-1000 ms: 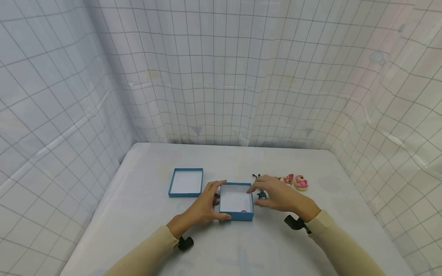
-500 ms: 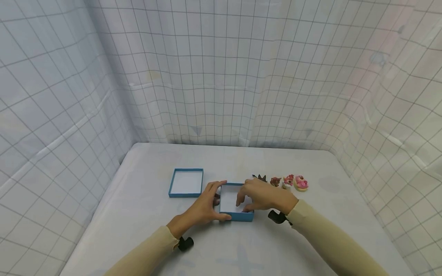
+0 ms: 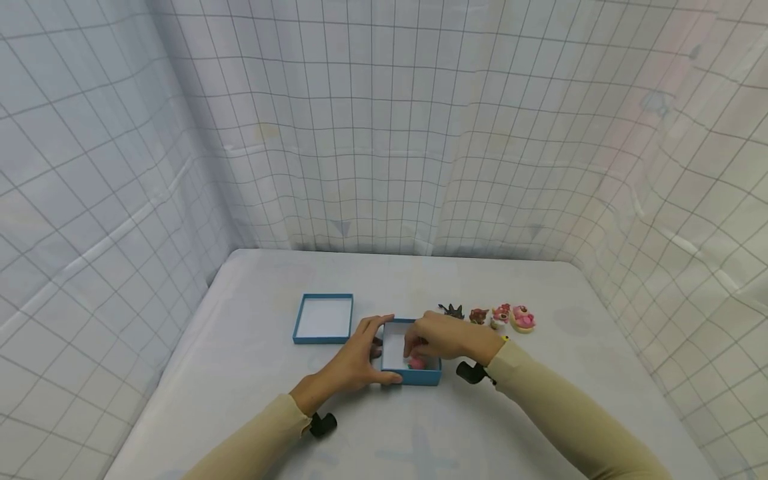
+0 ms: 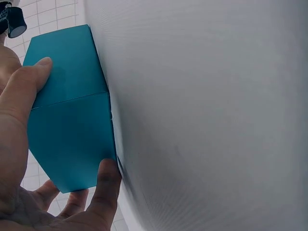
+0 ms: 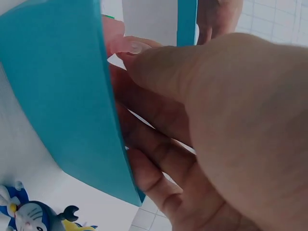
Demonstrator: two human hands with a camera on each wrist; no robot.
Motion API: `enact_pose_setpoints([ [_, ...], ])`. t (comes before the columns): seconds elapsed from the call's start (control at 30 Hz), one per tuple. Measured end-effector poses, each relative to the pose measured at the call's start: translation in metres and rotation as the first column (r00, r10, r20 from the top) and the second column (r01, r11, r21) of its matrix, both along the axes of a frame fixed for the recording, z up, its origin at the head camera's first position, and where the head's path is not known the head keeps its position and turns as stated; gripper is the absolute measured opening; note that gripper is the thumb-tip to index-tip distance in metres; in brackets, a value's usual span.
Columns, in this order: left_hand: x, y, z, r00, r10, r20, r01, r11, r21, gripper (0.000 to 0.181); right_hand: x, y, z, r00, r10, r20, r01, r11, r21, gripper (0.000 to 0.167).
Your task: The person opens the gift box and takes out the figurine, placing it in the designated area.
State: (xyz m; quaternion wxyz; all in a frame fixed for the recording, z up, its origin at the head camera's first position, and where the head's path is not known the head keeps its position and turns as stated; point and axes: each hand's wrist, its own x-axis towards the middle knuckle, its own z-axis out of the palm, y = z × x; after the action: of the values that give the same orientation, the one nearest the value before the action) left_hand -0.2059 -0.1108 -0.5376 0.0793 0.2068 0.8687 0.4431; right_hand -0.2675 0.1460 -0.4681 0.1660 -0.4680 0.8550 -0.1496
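A blue open-topped box (image 3: pixel 420 377) with a white inside stands at the middle of the table. My left hand (image 3: pixel 357 358) grips its left side, thumb on the front wall and fingers toward the back; the left wrist view shows the thumb and fingers around the blue outer walls (image 4: pixel 72 139). Inside the box, my right hand (image 3: pixel 444 335) pinches a small pink figurine (image 3: pixel 417 363) between thumb and finger. In the right wrist view the pink figurine (image 5: pixel 113 34) shows at the thumb tip, partly hidden by the box wall.
A shallow blue lid (image 3: pixel 324 341) lies left of the box, white inside up. Behind my right hand stand a dark spiky figurine (image 3: pixel 454 311), a brown one (image 3: pixel 478 316), a red-and-white one (image 3: pixel 500 317) and a pink one (image 3: pixel 523 319). A blue-and-white figurine (image 5: pixel 31 216) is near the box.
My right hand has moved left from the box's right edge into the box. The pink figurine now shows between its fingers. The left hand stays on the box.
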Motion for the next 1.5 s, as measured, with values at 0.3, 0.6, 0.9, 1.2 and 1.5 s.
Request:
enact_pose_setpoints([
  [0.3,-0.001,0.0,0.002,1.0,-0.006,-0.006,0.006,1.0,0.005,0.119,-0.003,0.003,0.001,0.997,-0.02,0.074,0.02,1.0,-0.004,0.021],
  [0.6,-0.002,0.001,0.002,1.0,-0.008,-0.008,0.008,1.0,-0.002,0.12,-0.004,0.004,-0.004,0.992,-0.017,0.128,0.018,1.0,-0.006,0.009],
  [0.9,-0.002,0.002,0.003,1.0,-0.008,-0.019,0.007,1.0,-0.02,0.12,-0.006,0.009,-0.005,0.995,-0.023,0.095,0.029,0.998,-0.062,0.015],
  [1.2,-0.003,0.001,0.003,1.0,-0.02,-0.011,0.02,1.0,-0.009,0.121,-0.004,0.02,0.002,0.996,-0.044,0.075,0.058,0.98,-0.189,0.013],
  [1.5,-0.002,0.0,0.001,1.0,0.003,-0.006,-0.003,1.0,-0.012,0.121,0.004,0.038,0.008,0.983,-0.114,0.145,0.149,0.954,-0.261,0.016],
])
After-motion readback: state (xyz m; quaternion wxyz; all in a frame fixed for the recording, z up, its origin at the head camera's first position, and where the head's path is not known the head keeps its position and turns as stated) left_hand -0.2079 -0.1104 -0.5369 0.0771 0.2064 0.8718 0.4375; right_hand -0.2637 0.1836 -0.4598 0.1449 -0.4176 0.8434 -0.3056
